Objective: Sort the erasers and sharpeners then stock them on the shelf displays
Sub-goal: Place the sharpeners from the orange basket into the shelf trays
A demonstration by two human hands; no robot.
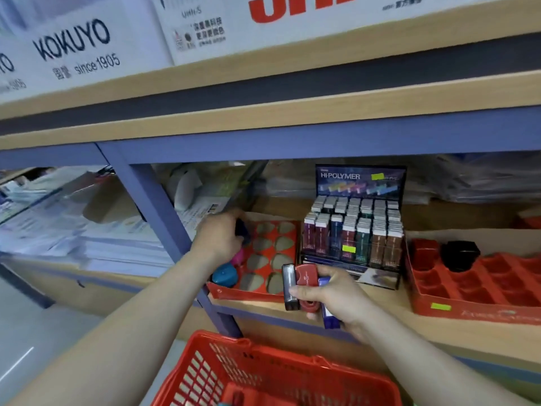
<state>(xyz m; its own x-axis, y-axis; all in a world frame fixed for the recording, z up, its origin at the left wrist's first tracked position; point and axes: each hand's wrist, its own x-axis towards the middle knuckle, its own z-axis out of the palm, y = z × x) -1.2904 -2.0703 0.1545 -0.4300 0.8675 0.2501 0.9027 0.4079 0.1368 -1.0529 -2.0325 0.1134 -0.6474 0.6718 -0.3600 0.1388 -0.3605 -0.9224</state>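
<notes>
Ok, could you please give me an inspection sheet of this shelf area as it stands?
Surface: wooden shelf board in a blue frame.
Job's things: HI-POLYMER eraser display; left red tray holds a teal sharpener and a pink item, most slots empty; right red tray holds a red sharpener and a black sharpener.
Clutter: paper stacks at the left.
Hands: left hand grips a dark blue item at the left red tray; right hand holds three sharpeners, black, red, blue.
Cables: nothing seen.
Surroundings: red basket below; KOKUYO sign above.
</notes>
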